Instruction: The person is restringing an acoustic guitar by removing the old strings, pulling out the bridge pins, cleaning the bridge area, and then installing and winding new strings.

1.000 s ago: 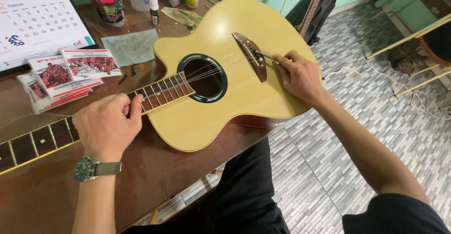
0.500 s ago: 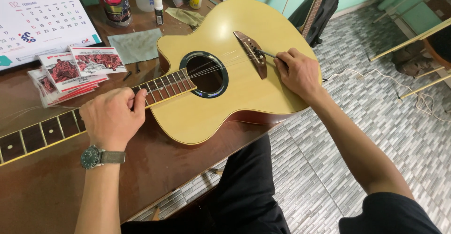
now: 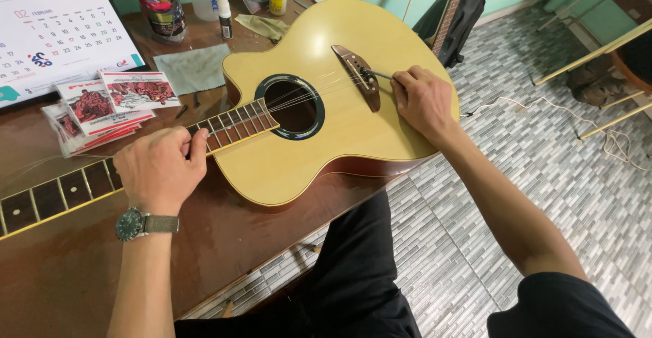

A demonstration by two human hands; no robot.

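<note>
Since the earlier frames the guitar [image 3: 339, 94] has shifted slightly toward the desk's [image 3: 258, 236] right edge, and the right hand [image 3: 424, 100] has settled closer to the bridge [image 3: 360, 77], while the left hand [image 3: 159, 168] has kept its place on the neck [image 3: 68, 192]. The desk is dark, glossy brown wood; the guitar lies flat across it, its rounded pale-yellow body overhanging the right edge, smooth and satin-finished, with a black-ringed round soundhole [image 3: 293, 106]. The left hand's fingers are curled together over the neck, clamping it down. The right hand's fingers are pinched on a thin metal tool [image 3: 380, 75] at the dark bridge. The step would go best with the neck pinned firmly and the tool worked gently, so the soft top is not scratched. Flat paper string packets [image 3: 102, 107] lie near the desk's left edge.
</note>
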